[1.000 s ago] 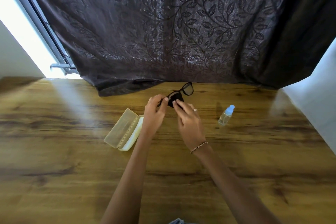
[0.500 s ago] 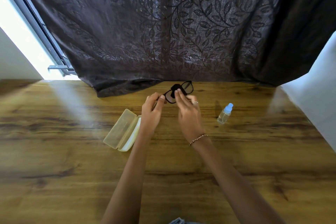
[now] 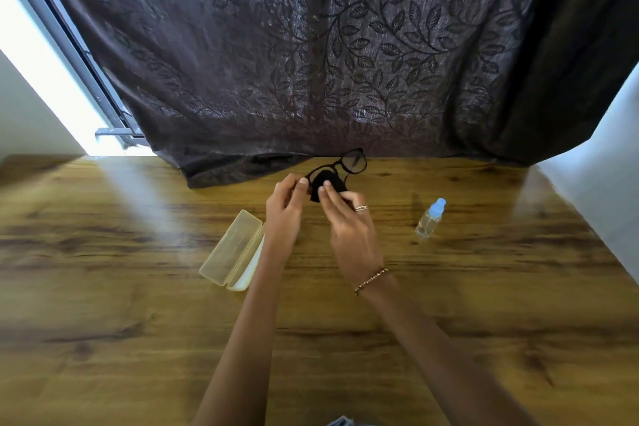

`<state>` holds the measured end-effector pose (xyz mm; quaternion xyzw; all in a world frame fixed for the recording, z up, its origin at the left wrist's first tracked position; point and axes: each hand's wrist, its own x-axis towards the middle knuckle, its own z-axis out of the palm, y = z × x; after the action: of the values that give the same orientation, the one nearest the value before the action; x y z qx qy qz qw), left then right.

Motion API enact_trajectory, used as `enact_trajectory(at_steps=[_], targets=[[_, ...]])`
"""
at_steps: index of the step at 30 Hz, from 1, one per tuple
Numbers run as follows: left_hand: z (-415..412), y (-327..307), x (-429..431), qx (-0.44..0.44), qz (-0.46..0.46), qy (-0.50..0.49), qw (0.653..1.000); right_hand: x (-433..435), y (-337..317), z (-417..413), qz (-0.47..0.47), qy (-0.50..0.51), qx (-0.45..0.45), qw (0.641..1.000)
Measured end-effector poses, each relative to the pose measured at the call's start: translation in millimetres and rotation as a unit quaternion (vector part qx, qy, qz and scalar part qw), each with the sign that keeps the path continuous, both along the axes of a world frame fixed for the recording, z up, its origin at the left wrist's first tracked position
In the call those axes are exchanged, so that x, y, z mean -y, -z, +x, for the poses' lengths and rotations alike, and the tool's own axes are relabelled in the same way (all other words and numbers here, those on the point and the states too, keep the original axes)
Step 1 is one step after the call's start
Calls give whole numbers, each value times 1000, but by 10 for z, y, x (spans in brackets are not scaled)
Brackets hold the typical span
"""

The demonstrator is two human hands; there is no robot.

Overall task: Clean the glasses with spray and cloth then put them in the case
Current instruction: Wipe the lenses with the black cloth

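Observation:
Black-framed glasses [image 3: 356,161] are held up above the wooden table [image 3: 138,304], tilted with the right lens highest. My left hand [image 3: 285,209] pinches the frame at its left end. My right hand [image 3: 349,225] presses a black cloth [image 3: 326,180] over the left lens, which the cloth hides. A pale yellow glasses case [image 3: 231,249] lies open on the table just left of my left wrist. A small clear spray bottle [image 3: 430,218] with a light blue cap stands to the right of my hands.
A dark leaf-patterned curtain [image 3: 311,62] hangs behind the table, its hem resting on the far edge. A bright window strip [image 3: 45,79] shows at the left. A white wall [image 3: 594,190] borders the table on the right.
The glasses and both hands have shifted slightly. The cloth under my right fingers has moved across the left lens and now covers it fully.

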<state>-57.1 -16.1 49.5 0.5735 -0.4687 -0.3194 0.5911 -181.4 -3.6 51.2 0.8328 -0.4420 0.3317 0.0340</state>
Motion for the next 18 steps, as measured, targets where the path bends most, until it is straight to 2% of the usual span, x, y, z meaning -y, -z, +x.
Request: enact_trajectory(at_steps=[2, 7, 12, 18], targets=[[-33, -10, 6, -7, 2, 11, 1000, 52, -65, 37, 3, -13, -6, 1000], [14, -50, -28, 11, -8, -9, 1000, 191, -118, -46, 34, 36, 29, 998], [-43, -91, -16, -33, 13, -11, 999, 59, -96, 45, 22, -34, -26, 999], [61, -30, 8, 13, -15, -11, 1000, 163, -157, -10, 38, 17, 0, 999]])
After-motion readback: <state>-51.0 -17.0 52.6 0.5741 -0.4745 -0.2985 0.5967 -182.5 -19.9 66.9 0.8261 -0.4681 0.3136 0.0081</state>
